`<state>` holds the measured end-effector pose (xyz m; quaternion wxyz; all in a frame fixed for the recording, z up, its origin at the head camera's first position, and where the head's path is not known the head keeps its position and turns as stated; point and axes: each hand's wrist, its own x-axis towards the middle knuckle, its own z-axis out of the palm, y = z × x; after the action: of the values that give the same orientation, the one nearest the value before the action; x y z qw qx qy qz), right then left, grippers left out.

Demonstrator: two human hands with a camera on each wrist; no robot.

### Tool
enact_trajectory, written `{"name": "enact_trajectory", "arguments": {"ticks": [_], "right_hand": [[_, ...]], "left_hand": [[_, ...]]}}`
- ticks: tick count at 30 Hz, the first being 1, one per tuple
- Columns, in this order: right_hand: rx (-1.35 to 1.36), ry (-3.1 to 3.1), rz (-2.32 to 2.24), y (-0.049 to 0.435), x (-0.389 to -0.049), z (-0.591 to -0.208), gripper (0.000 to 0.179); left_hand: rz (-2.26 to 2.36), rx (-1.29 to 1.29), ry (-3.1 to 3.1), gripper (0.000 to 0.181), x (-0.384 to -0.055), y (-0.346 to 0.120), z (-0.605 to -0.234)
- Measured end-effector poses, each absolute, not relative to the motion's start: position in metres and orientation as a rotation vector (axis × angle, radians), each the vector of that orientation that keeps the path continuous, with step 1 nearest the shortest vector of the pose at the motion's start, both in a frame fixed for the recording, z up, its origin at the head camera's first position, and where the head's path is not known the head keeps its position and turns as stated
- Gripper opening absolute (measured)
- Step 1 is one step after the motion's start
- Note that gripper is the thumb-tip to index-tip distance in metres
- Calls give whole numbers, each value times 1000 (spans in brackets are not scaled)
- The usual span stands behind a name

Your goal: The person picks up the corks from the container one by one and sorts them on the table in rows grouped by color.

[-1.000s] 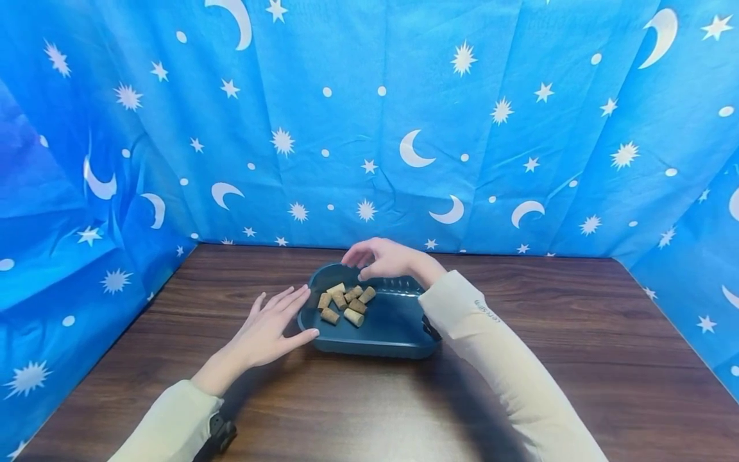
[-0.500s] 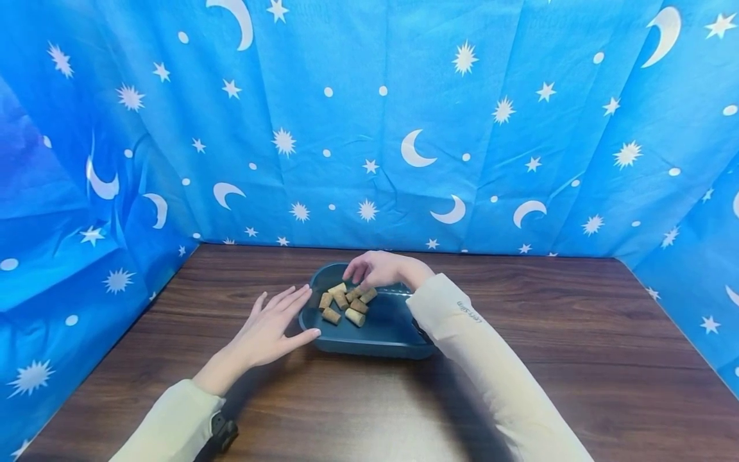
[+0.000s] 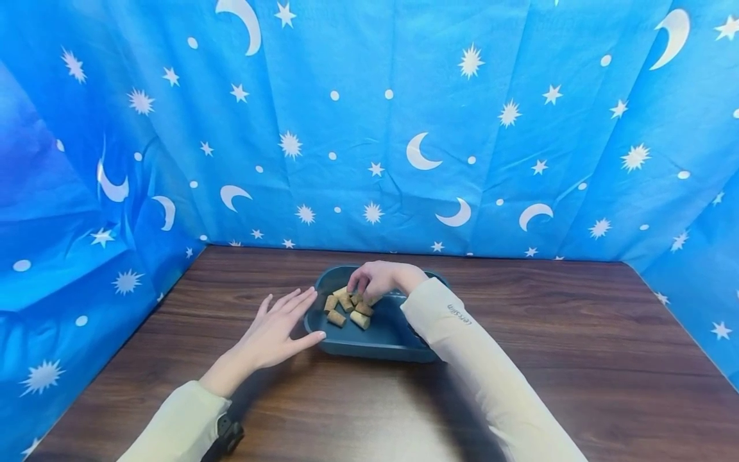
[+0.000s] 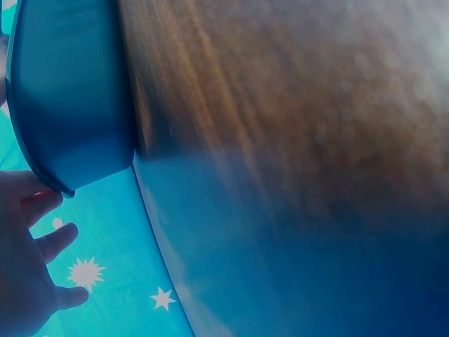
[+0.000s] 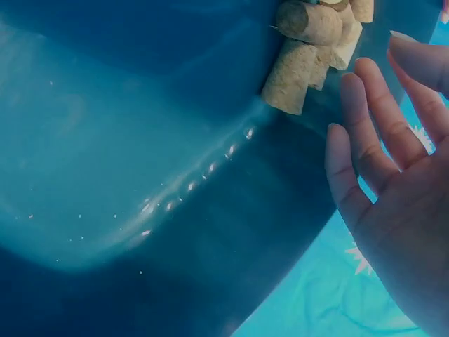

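Where the tray [image 3: 375, 351] ends at left, left hand [image 3: 277, 335]: fingers spread wide, touching it;
Tray: dark blue-green, on the brown wooden table [image 3: 548, 321];
Corks [image 3: 360, 319]: clustered in its left half;
Right hand [image 3: 381, 279]: over the far corks, fingers loosely bent and apart;
Cloth [image 3: 346, 128]: blue, moon-and-star print, far side.

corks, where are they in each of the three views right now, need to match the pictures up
Head: the corks are just below the picture's centre, slightly left, in the left part of the dark teal tray.
Left wrist: no corks visible; only the tray's outside at upper left.
Right wrist: at the top edge, right of centre, near the right hand's fingers.
Shared landmark: the tray, seen in all three.
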<state>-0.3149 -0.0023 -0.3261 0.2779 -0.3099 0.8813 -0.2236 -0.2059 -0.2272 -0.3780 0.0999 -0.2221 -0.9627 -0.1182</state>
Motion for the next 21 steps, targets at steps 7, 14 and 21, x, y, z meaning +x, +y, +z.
{"name": "enact_trajectory", "arguments": {"ticks": [7,14,21], "right_hand": [[-824,2331,-527,0,-314,-330,35],[-769,2284,-569,4,-318,-342,36],[-737,2223,-646,10,-324,-353,35]], "left_hand": [[-344,-645,-2851,79,-207,-227,-378],[-345,-643,-2848,79,-206,-226,-379],[-343,-654,-2846,78,-205,-226,-378]]}}
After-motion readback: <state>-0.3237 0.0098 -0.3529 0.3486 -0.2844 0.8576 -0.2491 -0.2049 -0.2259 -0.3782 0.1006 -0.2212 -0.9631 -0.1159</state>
